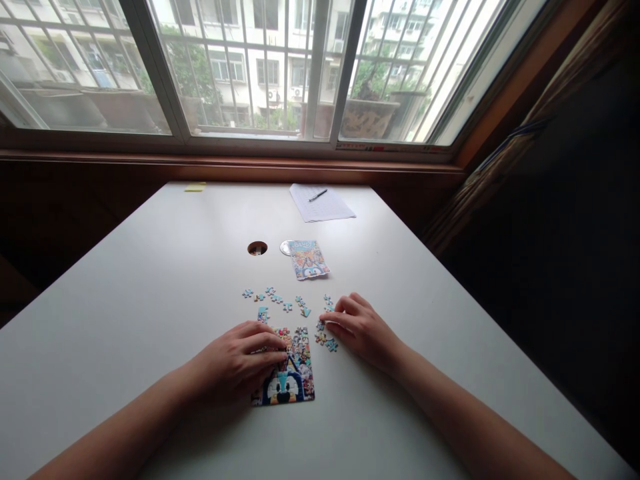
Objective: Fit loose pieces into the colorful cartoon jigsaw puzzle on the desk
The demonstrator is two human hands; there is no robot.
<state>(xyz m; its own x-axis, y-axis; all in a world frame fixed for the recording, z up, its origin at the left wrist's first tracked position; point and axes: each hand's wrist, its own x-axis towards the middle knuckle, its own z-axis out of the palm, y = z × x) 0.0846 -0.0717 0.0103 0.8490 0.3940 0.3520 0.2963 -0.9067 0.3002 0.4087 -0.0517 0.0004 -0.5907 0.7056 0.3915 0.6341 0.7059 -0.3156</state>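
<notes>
A partly assembled jigsaw puzzle lies on the white table, showing a blue cartoon dog's face at its lower edge. My left hand rests over its left side with the fingers stretched out, hiding part of the picture. To the right of the puzzle, my right hand has thumb and index finger closed at a small puzzle piece. Other loose pieces lie just below those fingertips. Several more pieces are scattered above the puzzle, and a light-blue joined bit sits by its top left corner.
Beyond the pieces lies a reference picture card, partly over a round silver disc. A cable hole opens in the table. Farther back are a paper sheet with a pen and yellow sticky notes.
</notes>
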